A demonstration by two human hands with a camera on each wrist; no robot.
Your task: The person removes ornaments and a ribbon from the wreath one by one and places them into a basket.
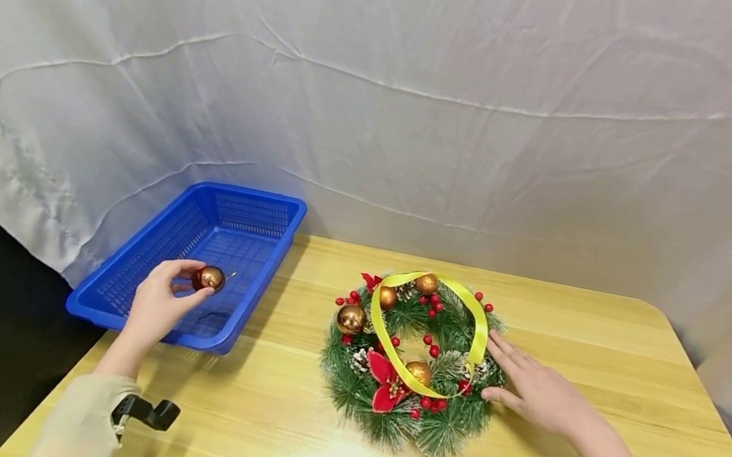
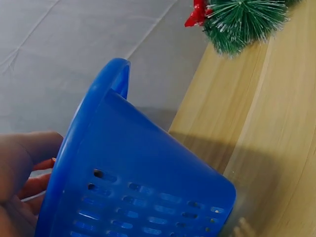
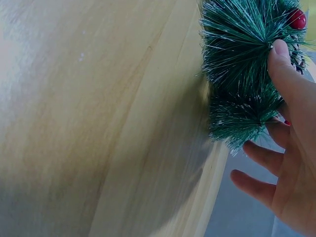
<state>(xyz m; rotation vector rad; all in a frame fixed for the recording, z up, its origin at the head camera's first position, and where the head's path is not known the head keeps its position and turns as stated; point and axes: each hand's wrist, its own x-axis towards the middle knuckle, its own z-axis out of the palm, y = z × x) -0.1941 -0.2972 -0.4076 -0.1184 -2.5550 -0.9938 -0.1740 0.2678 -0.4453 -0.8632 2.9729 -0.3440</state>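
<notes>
Your left hand point(image 1: 158, 298) pinches a shiny copper ball point(image 1: 210, 279) between thumb and fingers, well to the left of the wreath point(image 1: 409, 314), over the blue basket point(image 1: 260, 292). Your right hand point(image 1: 541, 393) is spread, thumb apart from the fingers, its tips at the wreath's right edge. A yellow ribbon point(image 1: 479, 334) loops across the wreath's top, and a red flower point(image 1: 386, 382) sits at its front left. Under the wreath is the wooden table point(image 1: 587, 324); behind the wreath hangs a pale cloth point(image 1: 416, 158).
</notes>
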